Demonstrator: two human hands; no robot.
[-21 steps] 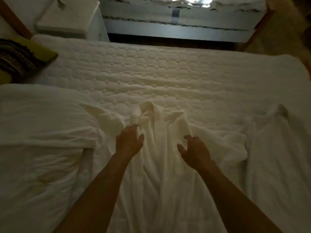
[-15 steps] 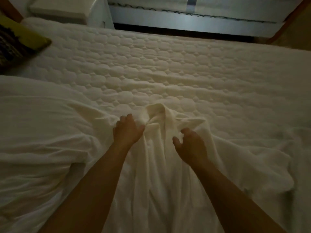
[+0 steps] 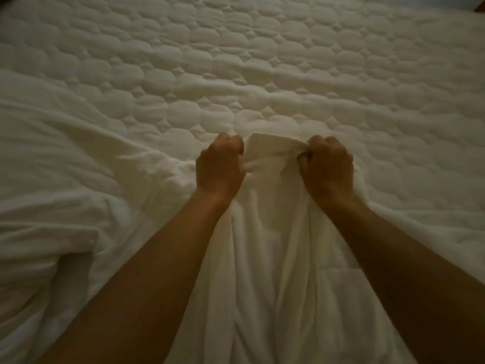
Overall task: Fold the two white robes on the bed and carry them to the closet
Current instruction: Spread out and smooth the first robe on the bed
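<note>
A white robe (image 3: 275, 253) lies lengthwise on the bed, running from the bottom of the view up to its collar near the middle. A patch pocket shows on its right side. My left hand (image 3: 219, 166) is clenched on the robe's top left edge. My right hand (image 3: 326, 166) is clenched on the top right edge, a fold of collar cloth pinched between its fingers. The collar stands slightly raised between the two fists. The second robe is out of view.
The quilted white mattress cover (image 3: 262, 61) fills the far half of the view. A rumpled white duvet (image 3: 52, 185) lies at the left, touching the robe's left side. The light is dim.
Both hands have closed from loosely spread to tight fists on the robe's collar edge. The view has tilted down and closer, so the pillow and bed frame have dropped out of view.
</note>
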